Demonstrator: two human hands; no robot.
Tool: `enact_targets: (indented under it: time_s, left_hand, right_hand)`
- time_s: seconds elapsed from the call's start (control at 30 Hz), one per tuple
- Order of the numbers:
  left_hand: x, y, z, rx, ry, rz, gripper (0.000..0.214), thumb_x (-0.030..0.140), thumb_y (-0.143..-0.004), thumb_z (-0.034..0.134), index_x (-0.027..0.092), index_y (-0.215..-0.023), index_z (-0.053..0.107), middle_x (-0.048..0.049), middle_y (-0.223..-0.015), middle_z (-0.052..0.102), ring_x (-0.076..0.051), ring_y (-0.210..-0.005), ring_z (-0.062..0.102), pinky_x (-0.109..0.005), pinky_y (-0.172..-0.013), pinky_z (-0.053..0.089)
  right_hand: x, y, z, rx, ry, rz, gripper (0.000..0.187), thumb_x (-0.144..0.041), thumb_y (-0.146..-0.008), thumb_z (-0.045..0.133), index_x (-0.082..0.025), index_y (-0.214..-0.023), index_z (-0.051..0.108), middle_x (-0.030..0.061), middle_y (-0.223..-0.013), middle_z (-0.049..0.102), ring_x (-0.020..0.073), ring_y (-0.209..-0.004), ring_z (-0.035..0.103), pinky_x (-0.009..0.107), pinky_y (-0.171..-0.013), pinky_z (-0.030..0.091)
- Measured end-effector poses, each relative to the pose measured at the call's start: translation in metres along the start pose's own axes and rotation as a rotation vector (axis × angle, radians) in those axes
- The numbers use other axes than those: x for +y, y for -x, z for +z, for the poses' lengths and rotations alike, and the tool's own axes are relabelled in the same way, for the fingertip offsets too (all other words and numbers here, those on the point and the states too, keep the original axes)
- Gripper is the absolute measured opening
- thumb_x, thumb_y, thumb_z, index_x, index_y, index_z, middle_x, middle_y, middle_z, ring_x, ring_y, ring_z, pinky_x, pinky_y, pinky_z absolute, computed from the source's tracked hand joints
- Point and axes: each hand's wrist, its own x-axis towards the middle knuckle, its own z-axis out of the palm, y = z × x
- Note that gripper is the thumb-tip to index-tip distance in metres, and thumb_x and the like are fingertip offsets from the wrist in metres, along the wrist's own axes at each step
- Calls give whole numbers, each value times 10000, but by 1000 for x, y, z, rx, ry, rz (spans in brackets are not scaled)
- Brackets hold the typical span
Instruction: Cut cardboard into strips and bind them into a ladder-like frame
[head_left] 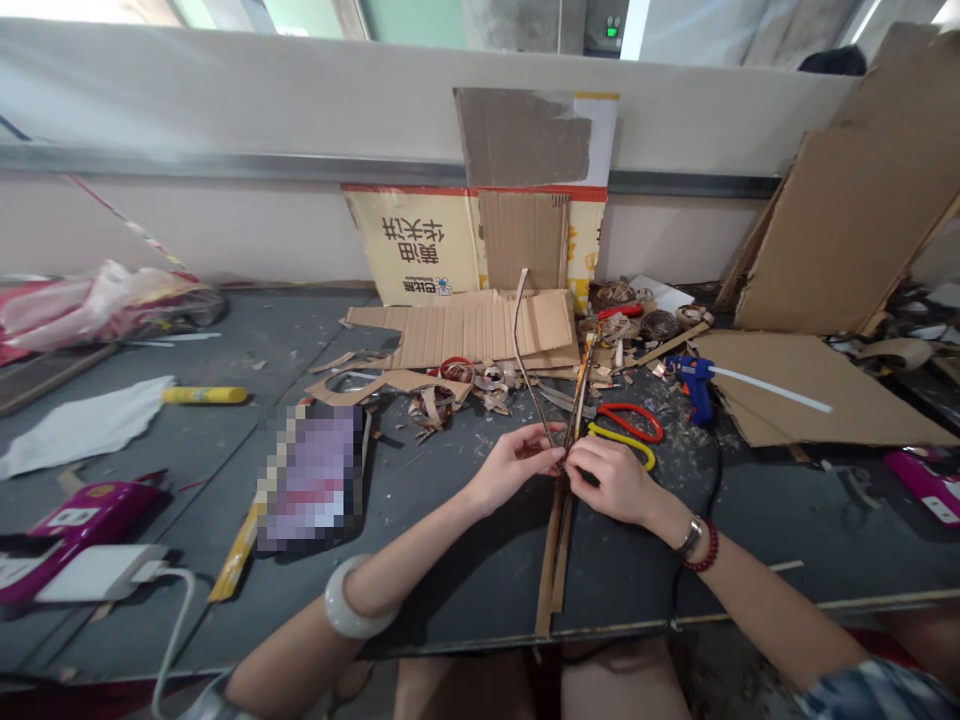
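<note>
Narrow cardboard strips run between my hands, their lower ends hanging near the table's front edge and their upper ends fanning out away from me. My left hand pinches them from the left, where one thin bent strip rises separately. From the other side, my right hand has its fingers closed on the same bundle, close to the left fingertips. The exact spot of contact is hidden by the fingers. Just beyond my right hand lie scissors with a red and a yellow handle.
A blue glue gun with a white glue stick rests at right by a flat cardboard sheet. Cardboard scraps lie at the back. On the left are a blurred-out purple item, a yellow-handled tool and a white charger.
</note>
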Motion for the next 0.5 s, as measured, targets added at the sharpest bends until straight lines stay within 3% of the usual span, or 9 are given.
enact_targets:
  time_s: [0.3,0.5]
  left_hand:
    - [0,0,-1,7,22,0,493,278,-673,711,103,-1107,558,-18,-756,618,-120,-693,592,-263,-682,492]
    - [0,-1,-3,-3,13,-7,501,290,-677,709,109,-1118,554,-19,-759,621,-119,-698,596,-265,-700,492]
  right_hand:
    - [1,2,1,-18,-22,12,99,-185,-840,460,-169,-852,557,57,-817,594,163,-785,535,282,-720,448]
    - [1,2,1,-5,-17,8,108,-168,-846,443,-170,-815,547,48,-778,584,150,-736,522,269,-691,439]
